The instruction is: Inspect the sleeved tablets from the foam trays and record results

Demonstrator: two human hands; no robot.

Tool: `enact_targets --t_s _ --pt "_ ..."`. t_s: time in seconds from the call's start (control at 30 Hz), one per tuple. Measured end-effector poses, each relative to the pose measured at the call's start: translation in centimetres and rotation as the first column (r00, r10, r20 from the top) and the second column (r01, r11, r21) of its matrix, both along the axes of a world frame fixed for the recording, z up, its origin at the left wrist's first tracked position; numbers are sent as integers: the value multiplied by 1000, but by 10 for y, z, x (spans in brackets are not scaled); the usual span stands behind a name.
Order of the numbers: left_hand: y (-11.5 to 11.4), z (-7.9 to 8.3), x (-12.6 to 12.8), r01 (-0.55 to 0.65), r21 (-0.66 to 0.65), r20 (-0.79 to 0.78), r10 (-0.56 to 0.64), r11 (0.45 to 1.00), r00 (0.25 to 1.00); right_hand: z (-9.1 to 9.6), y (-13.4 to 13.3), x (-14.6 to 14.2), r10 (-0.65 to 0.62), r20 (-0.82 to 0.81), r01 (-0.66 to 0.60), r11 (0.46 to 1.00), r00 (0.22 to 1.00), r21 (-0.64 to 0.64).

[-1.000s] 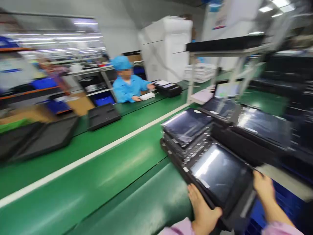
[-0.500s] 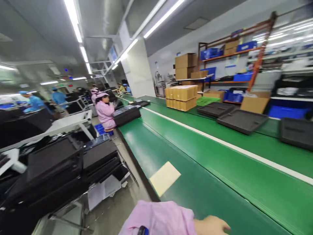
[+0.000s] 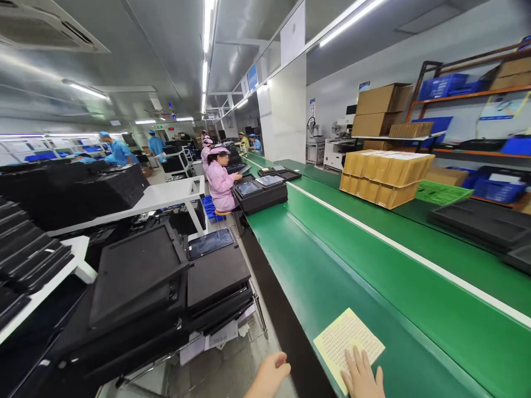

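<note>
A pale yellow sheet with rows of small print [image 3: 346,337] lies on the green conveyor belt [image 3: 307,282] near its front edge. On the lower part of that sheet rests my right hand [image 3: 362,376], flat with fingers spread and gripping nothing. To the left, over the belt's dark edge, is my left hand [image 3: 271,376]. Its fingers are loosely curled and slightly apart, and I see nothing in them; part of it is cut off by the bottom of the view.
Black trays [image 3: 136,271] are stacked on a cart at left, beside a dark flat panel [image 3: 211,243]. A co-worker in pink [image 3: 219,182] sits by more trays [image 3: 261,196] on the belt. Yellow boxes [image 3: 381,177] and a green crate [image 3: 442,192] stand across the belt.
The view has swung left, so the belt and boxes appear further right. One arm reached across the bottom before; now both hands show, the right on the sheet.
</note>
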State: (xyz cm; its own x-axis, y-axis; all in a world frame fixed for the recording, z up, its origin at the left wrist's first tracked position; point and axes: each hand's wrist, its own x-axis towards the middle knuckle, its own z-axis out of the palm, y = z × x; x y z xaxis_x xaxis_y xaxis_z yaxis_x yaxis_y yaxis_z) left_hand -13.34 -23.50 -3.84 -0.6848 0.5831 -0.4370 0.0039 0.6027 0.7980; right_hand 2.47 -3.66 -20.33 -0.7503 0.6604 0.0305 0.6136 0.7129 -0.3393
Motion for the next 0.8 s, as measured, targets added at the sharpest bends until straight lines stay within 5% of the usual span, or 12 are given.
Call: enact_targets --t_s 0.23,0.47,0.53,0.63,0.8 --pt "68 13 -94 -47 51 -30 49 998 998 32 31 -109 62 20 -63 996 998 68" --pt "129 11 -162 -121 84 -3 122 989 993 24 85 -185 145 -38 -148 984 989 -100" --pt "130 9 -183 -129 98 -2 130 987 992 22 85 -212 159 2 -158 978 987 -134" --pt "112 10 -219 -156 86 -18 158 984 987 20 72 -245 227 87 -227 974 970 -7" --pt "68 16 -255 -202 14 -1 202 979 979 17 84 -264 191 74 -193 981 979 28"
